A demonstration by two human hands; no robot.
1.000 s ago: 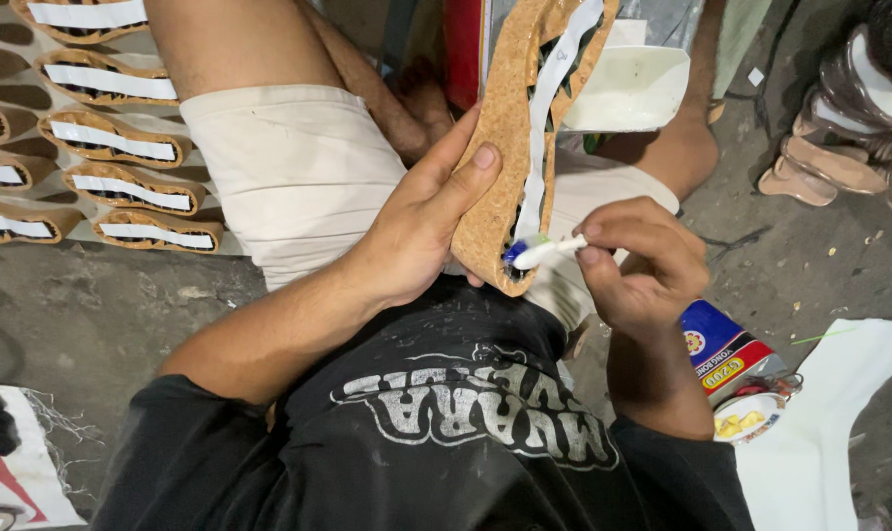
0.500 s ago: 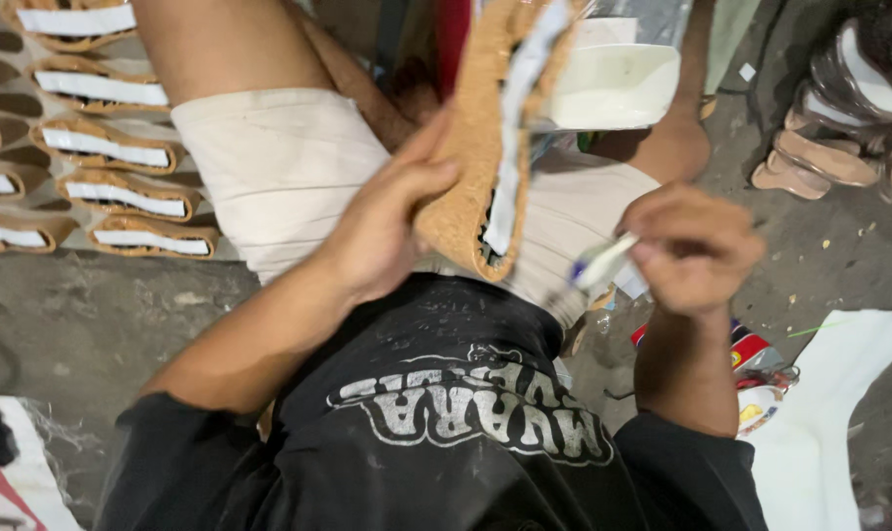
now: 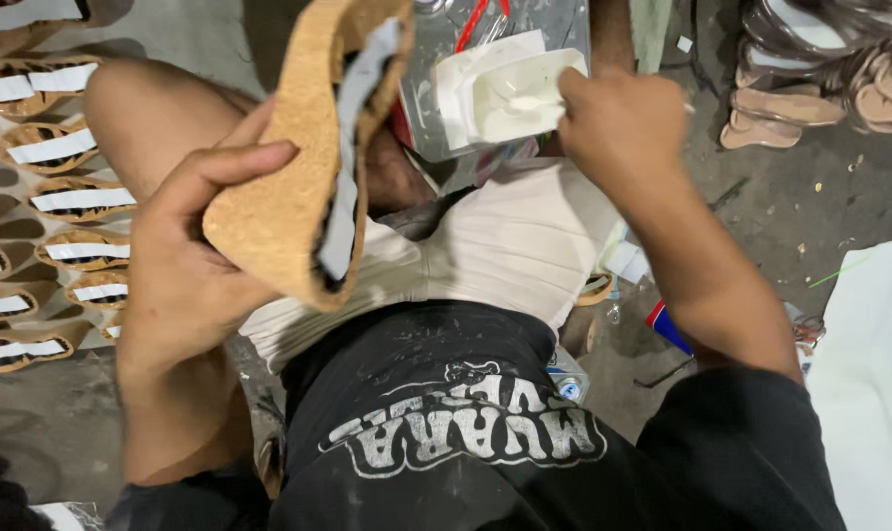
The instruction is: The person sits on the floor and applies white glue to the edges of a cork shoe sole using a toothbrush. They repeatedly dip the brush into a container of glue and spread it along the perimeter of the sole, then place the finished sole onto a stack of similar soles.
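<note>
Head view, and the white tub (image 3: 510,93) is the spot to watch: it sits on a grey metal can (image 3: 436,88) just above the lap, with pale glue pooled inside it. Right hand (image 3: 618,123) is at the tub's right rim, fingers curled tight around something I cannot make out. Left of the tub, the left hand (image 3: 185,261) grips the cork sole (image 3: 294,167), thumb over its top edge, fingers wrapped beneath, white strip (image 3: 353,162) showing along the side. Half a second ago that right hand hung below the sole with a small white brush; now it has gone up to the tub. Far left of the tub, finished soles (image 3: 48,187) line the floor.
</note>
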